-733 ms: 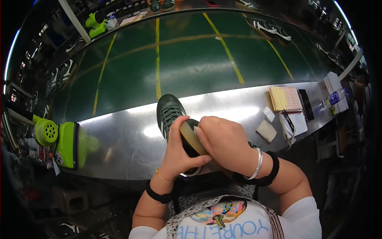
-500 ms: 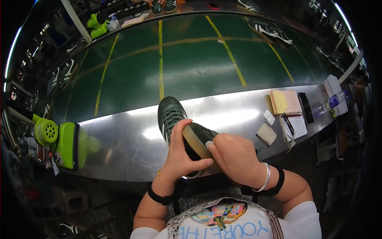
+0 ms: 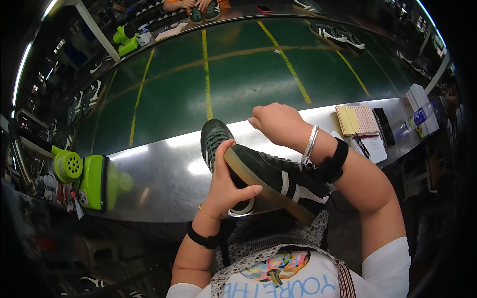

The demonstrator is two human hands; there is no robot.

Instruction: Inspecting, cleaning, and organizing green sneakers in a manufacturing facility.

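Observation:
A dark green sneaker with white stripes and a gum-coloured sole is held on a tilt over the table's near edge. My left hand grips it at the toe, thumb and fingers around the sole. Behind that hand, its matching sneaker sits on the metal table, laces showing and heel partly hidden. My right hand is closed in a fist above the table, apart from the held sneaker's toe. Whatever its fingers hold, if anything, is hidden.
Green belt with yellow lines runs beyond the table, carrying sneakers at far right. At left stands a lime-green device. Notebooks, a pen, a black phone and a bottle lie right. Another person's hands hold shoes opposite.
My right hand has lifted off the held sneaker's sole edge and moved up and away, uncovering its side. My left hand keeps its grip. My right arm now covers the small pads on the table.

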